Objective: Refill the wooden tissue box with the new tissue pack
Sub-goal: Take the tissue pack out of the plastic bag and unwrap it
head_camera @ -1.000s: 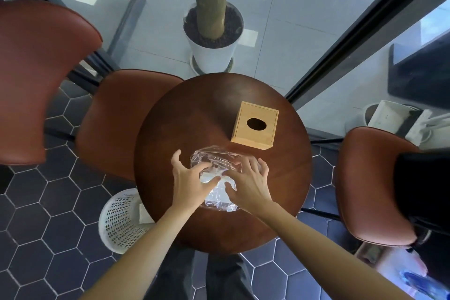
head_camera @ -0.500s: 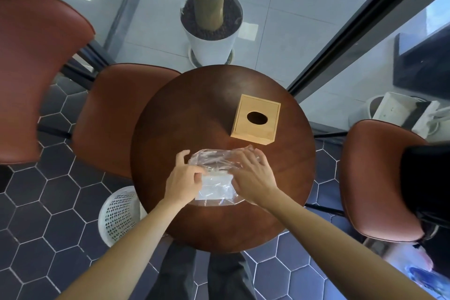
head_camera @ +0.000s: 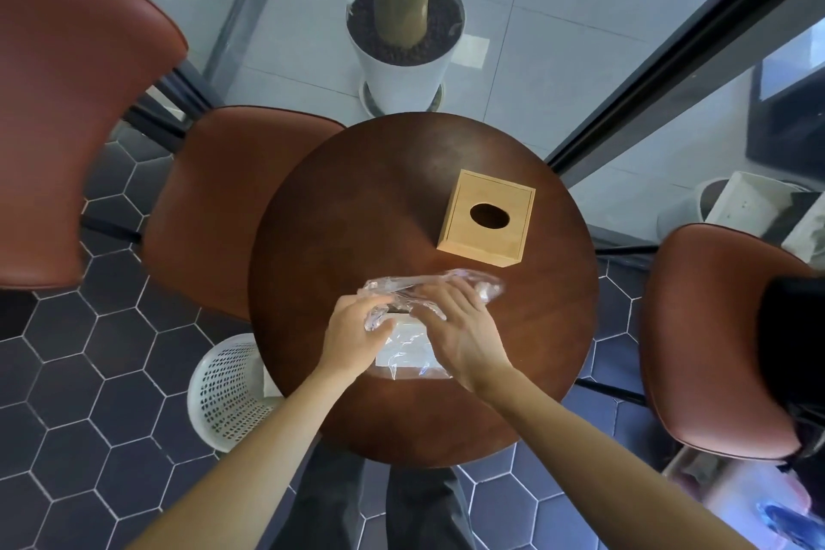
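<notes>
The wooden tissue box [head_camera: 486,219], pale with an oval hole in its top, stands closed on the right part of the round dark wooden table [head_camera: 339,210]. In front of it lies the tissue pack [head_camera: 408,355], white tissues in crinkled clear plastic wrap. My left hand [head_camera: 357,333] grips the wrap at the pack's left side. My right hand [head_camera: 455,326] lies over the pack's right side, its fingers on the loose plastic at the far end. Both hands hide much of the pack.
Brown leather chairs stand at the left [head_camera: 223,201], the far left [head_camera: 67,103] and the right [head_camera: 714,339]. A white perforated waste basket [head_camera: 227,389] sits on the floor by the table's left. A potted tree [head_camera: 404,27] stands beyond the table. Glass partitions run behind.
Both hands have slid farther up the pack. The plastic wrap is now stretched out to the right towards the box, and the white tissues show at the near end.
</notes>
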